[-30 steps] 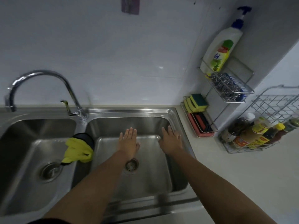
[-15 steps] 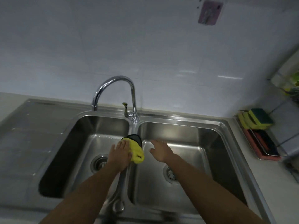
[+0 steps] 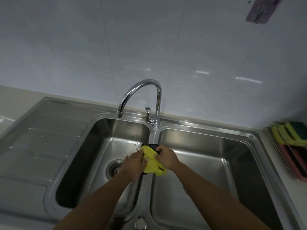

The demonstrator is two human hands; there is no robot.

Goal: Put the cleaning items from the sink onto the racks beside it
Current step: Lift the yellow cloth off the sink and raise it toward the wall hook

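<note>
A yellow cloth (image 3: pixel 152 161) with a black part under it lies draped over the divider between the two steel sink basins (image 3: pixel 207 135). My left hand (image 3: pixel 134 162) presses on the cloth's left side, fingers together. My right hand (image 3: pixel 165 156) grips its upper right edge, fingers curled over the yellow fabric and the black rim. At the far right edge a low rack (image 3: pixel 282 163) holds several yellow-green sponges (image 3: pixel 290 132).
A chrome gooseneck tap (image 3: pixel 149 97) rises behind the divider, its spout over the left basin. The left basin's drain (image 3: pixel 114 169) sits beside my left hand. A ribbed drainboard (image 3: pixel 41 138) extends left. A purple hook plate (image 3: pixel 263 9) hangs on the tiled wall.
The view has swung left and the upper racks left the frame. Both hands moved from the right basin to the divider. My right hand has closed on the yellow cloth.
</note>
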